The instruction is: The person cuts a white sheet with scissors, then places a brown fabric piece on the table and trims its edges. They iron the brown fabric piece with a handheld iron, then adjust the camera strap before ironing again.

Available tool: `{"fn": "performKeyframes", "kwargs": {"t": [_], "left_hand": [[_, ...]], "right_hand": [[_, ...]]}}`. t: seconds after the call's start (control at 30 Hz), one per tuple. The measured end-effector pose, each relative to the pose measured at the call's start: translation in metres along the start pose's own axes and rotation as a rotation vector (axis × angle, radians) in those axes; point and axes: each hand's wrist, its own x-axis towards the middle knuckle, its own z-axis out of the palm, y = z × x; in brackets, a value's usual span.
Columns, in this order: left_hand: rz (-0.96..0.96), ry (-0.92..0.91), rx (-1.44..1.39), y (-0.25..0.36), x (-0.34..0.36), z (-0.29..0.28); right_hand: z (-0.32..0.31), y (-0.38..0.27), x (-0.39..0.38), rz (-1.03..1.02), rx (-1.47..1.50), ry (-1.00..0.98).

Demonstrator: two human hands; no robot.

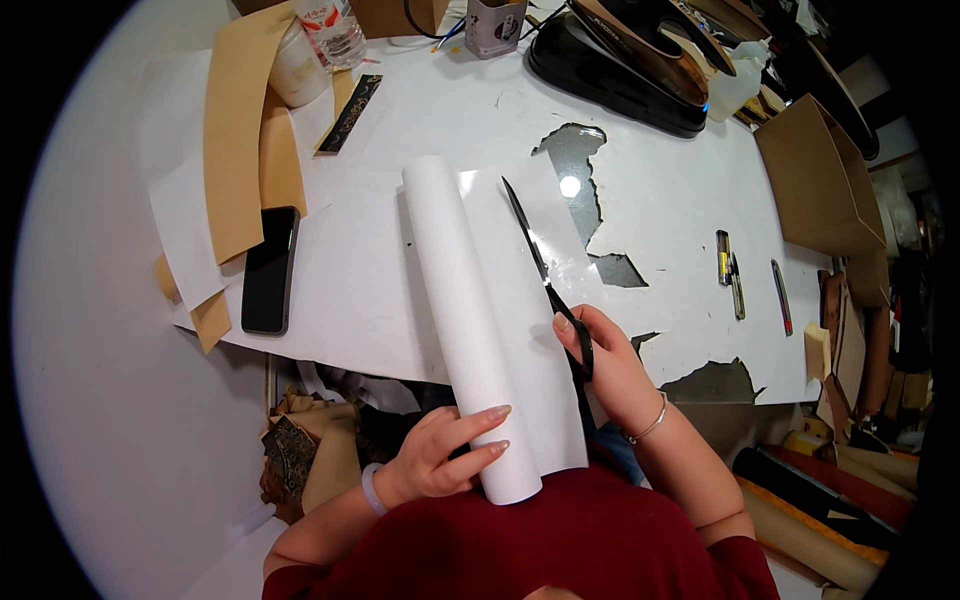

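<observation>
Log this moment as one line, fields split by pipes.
left hand: on white roll | right hand: holding black scissors | phone: on table, left of roll

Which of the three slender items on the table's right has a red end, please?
The rightmost item, lying apart; the yellow-marked one and its close neighbour show no red.

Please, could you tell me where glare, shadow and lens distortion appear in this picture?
Head view: a bright round glare spot on the grey patch of the table; head view: a soft shadow along the left side of the white roll; head view: the table's near edge bends, and the picture's corners go black.
</observation>
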Motion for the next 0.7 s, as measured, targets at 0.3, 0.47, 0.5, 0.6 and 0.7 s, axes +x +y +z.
{"fn": "performKeyframes", "kwargs": {"t": [0.3, 0.47, 0.5, 0.6, 0.7], "left_hand": [[0.009, 0.001, 0.023, 0.0, -0.004, 0.002], [0.026, -0.016, -0.003, 0.0, -0.004, 0.001], [0.025, -0.048, -0.015, 0.002, 0.0, -0.003], [-0.003, -0.153, 0.059, 0.003, 0.013, -0.017], [-0.065, -0.263, 0.207, 0.002, 0.034, -0.024]], "right_hand": [[0.004, -0.018, 0.023, -0.022, 0.045, -0.022], [0.002, -0.044, 0.056, -0.077, -0.041, -0.004], [0.001, -0.051, 0.065, -0.13, -0.02, 0.015], [-0.009, -0.093, 0.066, -0.225, 0.043, 0.033], [-0.026, -0.123, 0.035, -0.411, 0.107, 0.074]]}}
